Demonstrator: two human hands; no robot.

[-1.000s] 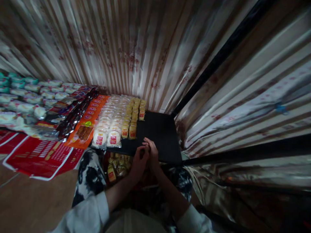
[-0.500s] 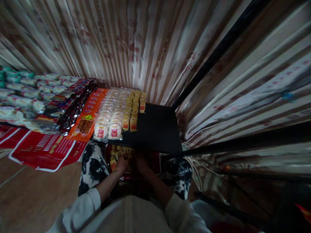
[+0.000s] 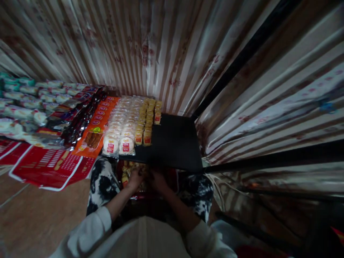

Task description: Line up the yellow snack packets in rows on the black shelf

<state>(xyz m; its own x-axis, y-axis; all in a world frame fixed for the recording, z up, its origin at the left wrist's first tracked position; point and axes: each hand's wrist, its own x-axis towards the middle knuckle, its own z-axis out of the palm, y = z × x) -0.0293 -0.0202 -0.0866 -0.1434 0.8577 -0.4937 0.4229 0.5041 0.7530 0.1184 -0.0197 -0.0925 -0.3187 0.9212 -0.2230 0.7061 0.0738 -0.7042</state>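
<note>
My left hand (image 3: 136,177) and my right hand (image 3: 158,180) meet low in my lap, just under the near edge of the black table. Both look closed, with the fingertips close together; what they hold is too dark to make out. Beneath and beside them lie small yellow-wrapped snack packets (image 3: 125,178) in a dark red bag or box (image 3: 142,196) between my knees. On the table, rows of the same kind of yellow packets (image 3: 147,137) stand beside rows of round white wrapped crackers (image 3: 126,145).
Left of the crackers lie an orange snack bag (image 3: 93,138), dark shiny packets (image 3: 80,120) and many white wrapped rolls (image 3: 23,111). A red printed sheet (image 3: 53,166) hangs off the front. The black tabletop (image 3: 174,143) ends at a curtain (image 3: 150,53) and a dark pole (image 3: 228,75).
My left hand has turned slightly and its fingers have come closer to my right hand. The goods on the table have stayed where they were.
</note>
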